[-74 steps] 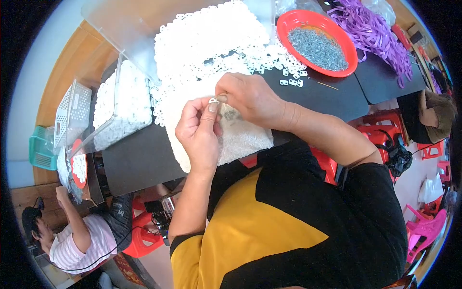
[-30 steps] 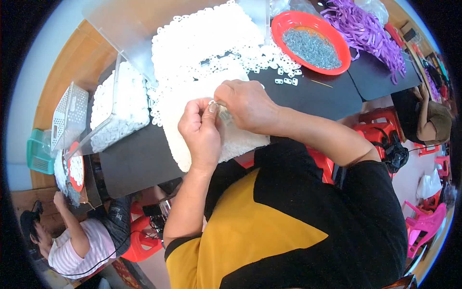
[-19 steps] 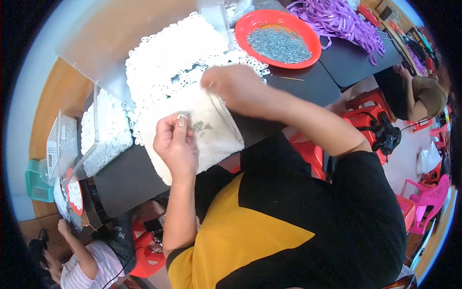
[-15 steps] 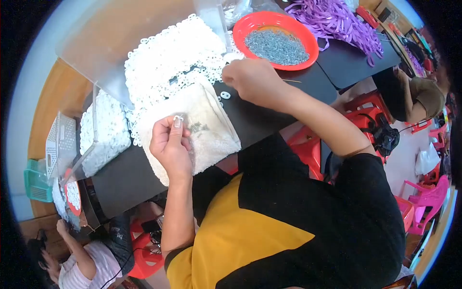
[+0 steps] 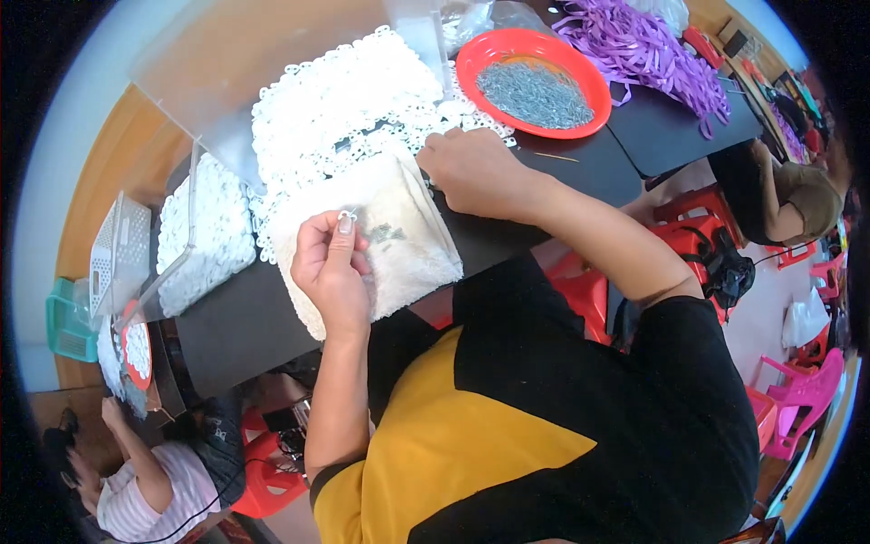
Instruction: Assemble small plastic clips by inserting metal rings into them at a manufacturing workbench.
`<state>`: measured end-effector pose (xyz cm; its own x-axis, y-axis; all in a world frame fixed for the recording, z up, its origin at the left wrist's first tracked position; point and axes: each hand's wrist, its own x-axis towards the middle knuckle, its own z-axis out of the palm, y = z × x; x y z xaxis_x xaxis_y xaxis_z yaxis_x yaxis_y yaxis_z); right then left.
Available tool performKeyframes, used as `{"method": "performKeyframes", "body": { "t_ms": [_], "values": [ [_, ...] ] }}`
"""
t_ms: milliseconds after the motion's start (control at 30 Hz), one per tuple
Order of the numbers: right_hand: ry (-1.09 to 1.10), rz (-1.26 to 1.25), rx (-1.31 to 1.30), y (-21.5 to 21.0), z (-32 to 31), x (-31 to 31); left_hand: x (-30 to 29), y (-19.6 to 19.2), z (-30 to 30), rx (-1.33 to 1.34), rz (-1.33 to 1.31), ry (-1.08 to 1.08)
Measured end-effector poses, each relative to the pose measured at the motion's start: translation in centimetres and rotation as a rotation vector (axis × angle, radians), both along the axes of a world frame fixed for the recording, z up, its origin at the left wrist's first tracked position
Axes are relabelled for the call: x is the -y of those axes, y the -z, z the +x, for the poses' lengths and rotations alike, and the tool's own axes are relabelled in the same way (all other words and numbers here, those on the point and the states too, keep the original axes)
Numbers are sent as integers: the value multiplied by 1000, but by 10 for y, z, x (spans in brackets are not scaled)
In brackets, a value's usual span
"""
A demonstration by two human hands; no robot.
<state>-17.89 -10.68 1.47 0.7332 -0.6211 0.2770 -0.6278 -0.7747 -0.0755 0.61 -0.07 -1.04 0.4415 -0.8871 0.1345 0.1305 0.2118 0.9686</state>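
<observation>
My left hand (image 5: 332, 276) pinches a small white plastic piece (image 5: 346, 216) between thumb and forefinger, above a folded cream towel (image 5: 421, 258). A few thin grey metal pins (image 5: 387, 233) lie on the towel beside those fingers. To the right, my right hand (image 5: 476, 172) is curled closed just past the towel's edge, low over the dark table. Its fingertips are turned away, so anything in them is hidden. A big heap of white plastic pieces (image 5: 340, 100) spreads beyond the towel, some of them reaching the right hand.
A red plate (image 5: 603, 95) of metal pins sits far right, near purple ribbons (image 5: 643, 59). One thin stick (image 5: 555, 157) lies on the dark table (image 5: 245, 335). At left stand a clear bin of white pieces (image 5: 204, 227) and a white basket (image 5: 118, 249). A co-worker (image 5: 149, 480) sits lower left.
My right hand has come a little nearer and left, covering the loose white piece that lay beside the towel. The left hand keeps its pinch. The whole view has shifted slightly.
</observation>
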Motion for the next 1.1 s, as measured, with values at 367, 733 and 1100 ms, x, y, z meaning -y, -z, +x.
{"method": "performKeyframes", "body": {
  "t_ms": [367, 733, 1100],
  "values": [
    [-155, -260, 241, 12, 38, -5, 2, -3, 3, -138, 27, -21],
    [-151, -103, 223, -8, 31, 9, 1, -2, 6, -103, 51, -22],
    [-215, -56, 157, -12, 36, -7, 0, -5, 4, -68, 30, -25]
  ]
}}
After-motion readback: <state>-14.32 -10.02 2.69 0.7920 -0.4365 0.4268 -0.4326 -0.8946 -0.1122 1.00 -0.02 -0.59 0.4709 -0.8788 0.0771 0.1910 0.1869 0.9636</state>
